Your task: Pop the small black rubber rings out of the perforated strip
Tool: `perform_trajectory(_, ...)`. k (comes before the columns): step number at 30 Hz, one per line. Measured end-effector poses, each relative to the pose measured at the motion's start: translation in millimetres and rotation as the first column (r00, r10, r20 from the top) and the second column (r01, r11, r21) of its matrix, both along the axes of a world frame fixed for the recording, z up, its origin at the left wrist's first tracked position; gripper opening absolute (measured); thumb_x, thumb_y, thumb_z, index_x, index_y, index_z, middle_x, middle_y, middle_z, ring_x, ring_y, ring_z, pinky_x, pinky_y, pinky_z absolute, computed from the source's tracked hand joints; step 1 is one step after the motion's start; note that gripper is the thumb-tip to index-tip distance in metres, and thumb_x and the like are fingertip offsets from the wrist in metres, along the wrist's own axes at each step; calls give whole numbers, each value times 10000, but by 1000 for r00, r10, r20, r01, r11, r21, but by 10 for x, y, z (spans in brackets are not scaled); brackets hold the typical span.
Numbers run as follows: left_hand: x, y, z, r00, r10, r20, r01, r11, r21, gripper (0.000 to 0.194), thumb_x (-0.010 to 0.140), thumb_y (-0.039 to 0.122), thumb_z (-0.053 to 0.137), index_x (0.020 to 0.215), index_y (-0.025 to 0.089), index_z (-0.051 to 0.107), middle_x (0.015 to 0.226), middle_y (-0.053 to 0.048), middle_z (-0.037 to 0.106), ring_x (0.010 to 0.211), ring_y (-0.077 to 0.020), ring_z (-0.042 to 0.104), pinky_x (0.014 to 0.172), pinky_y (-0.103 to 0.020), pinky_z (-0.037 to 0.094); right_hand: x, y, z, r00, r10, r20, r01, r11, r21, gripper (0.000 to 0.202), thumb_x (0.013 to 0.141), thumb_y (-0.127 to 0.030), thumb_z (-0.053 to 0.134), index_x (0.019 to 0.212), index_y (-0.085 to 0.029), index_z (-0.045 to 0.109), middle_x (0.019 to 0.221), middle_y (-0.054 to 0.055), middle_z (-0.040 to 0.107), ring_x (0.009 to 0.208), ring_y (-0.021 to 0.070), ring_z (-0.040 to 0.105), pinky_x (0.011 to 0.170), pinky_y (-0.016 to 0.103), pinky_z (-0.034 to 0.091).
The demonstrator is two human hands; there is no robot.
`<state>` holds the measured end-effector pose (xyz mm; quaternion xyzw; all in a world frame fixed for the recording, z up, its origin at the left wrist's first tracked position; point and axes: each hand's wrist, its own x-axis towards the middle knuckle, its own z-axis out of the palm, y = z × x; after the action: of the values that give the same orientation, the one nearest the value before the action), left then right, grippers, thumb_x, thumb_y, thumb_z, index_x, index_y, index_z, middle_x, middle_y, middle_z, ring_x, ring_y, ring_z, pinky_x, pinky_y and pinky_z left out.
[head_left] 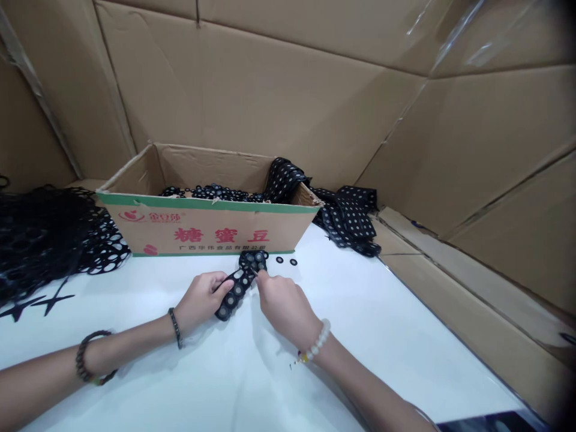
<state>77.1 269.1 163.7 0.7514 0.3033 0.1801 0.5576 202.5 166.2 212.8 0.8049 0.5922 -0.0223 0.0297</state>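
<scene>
Pinching black strip (237,289) w/ L hand (201,297), in front of box (216,223); w/ R hand (287,303) too, can't tell what. Steady strip flat nr R hand.

The head-worn camera looks forward and down at close range across the white counter (405,360); the perforated black strip (239,289) lies below-left of frame centre, and cardboard walls (292,78) fill the upper edge.
</scene>
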Motion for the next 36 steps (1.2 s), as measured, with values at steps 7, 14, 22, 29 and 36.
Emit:
perform_trajectory(7,1,20,-23,999,48,-6,-48,999,13,307,772,412,438,661,134,507,569,0,528,516,-110,484,463,-196,348,11,-54,-79,990,98,-98,-100,995,-10,289,896,-251,225,800,-165,484,650,48,562,573,165,531,468,257,202)
perform_trajectory(14,8,9,3,998,52,21,-51,999,-16,307,752,421,466,670,133,533,568,-7,548,521,-120,496,460,-198,349,-8,-62,-101,989,108,-104,-109,994,1,310,901,-275,212,803,-170,486,627,37,549,536,147,499,465,257,177)
perform_trajectory(22,-2,-22,12,999,21,30,-21,1000,4,281,767,397,436,652,144,479,553,22,456,506,-96,414,456,-191,292,-98,-31,-74,997,56,-52,-59,996,-61,199,825,-145,295,808,-170,492,654,51,575,595,193,556,446,245,210)
perform_trajectory(29,-39,-70,-2,998,46,-39,-33,961,276,320,786,357,397,550,174,282,495,59,249,486,-81,247,455,-203,199,-302,47,-99,999,-15,-28,13,996,-87,254,750,-18,322,872,-117,522,729,97,603,700,207,594,517,248,369)
perform_trajectory(36,-51,-134,36,998,26,-56,-8,954,299,334,793,379,395,555,172,282,497,59,257,488,-81,251,456,-203,197,-352,100,-174,999,-26,-25,25,999,-29,245,783,-21,316,875,-107,526,740,103,601,676,196,593,526,258,405)
